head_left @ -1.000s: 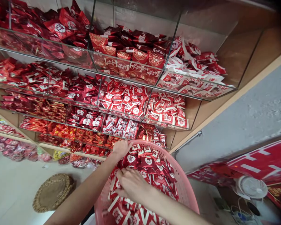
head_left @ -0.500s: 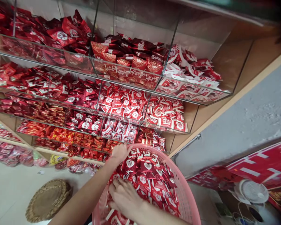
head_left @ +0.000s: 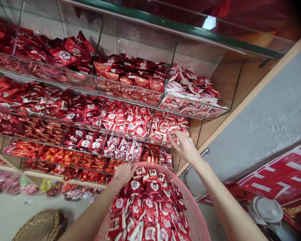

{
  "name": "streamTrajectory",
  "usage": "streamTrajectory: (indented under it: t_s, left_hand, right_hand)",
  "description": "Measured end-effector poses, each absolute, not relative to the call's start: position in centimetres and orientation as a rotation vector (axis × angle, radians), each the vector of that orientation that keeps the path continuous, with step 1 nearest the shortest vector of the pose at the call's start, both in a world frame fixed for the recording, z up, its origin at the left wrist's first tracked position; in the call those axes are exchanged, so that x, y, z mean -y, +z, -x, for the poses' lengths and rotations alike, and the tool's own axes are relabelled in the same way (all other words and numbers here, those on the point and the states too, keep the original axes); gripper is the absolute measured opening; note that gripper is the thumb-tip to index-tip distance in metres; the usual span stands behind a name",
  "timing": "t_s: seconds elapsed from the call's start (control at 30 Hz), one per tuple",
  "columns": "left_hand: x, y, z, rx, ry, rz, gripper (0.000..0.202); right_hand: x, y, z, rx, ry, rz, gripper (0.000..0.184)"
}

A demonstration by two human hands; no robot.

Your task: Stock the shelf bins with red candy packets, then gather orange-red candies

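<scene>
Red packets [head_left: 149, 203], probably light, slippery and best pinched by their ends, fill the pink basket [head_left: 197, 214], its rim gripped by the left hand [head_left: 123, 173], the right hand [head_left: 186, 146] loosely spread at the shelf [head_left: 227, 82].

basket [head_left: 194, 211]: pink plastic, rounded, wall perforated; well filled; bottom not visible. basket packets [head_left: 149, 204]: small, red, with white print; overlapping, lying at mixed angles. darker ones, two with pale heart-shaped labels, lie toward the far side; brighter ones with white edges lie nearer. upper packets [head_left: 163, 125]: small, red and white; heaped loosely in the right-end compartment [head_left: 195, 129] of their row, beyond and above the basket; partly hidden at the front.
</scene>
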State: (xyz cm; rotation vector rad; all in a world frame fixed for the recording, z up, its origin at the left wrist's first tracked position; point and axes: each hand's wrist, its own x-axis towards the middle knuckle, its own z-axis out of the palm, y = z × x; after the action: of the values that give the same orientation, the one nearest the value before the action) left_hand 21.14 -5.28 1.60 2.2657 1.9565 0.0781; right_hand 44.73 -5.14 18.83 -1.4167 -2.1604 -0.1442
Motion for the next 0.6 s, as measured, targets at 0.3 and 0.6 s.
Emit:
streamTrajectory:
  t_s: [0.3, 0.6]
  left_hand:
    - [5.2, 1.4, -21.1, -1.963, 0.094, -2.281, 0.063]
    - [5.3, 1.8, -21.2, -1.952, 0.074, -2.261, 0.059]
  right_hand:
    - [0.7, 19.9, -49.1, 2.452, 0.022, 1.515, 0.034]
    - [-0.4, 19.2, -48.8, 2.546, -0.132, 1.504, 0.039]
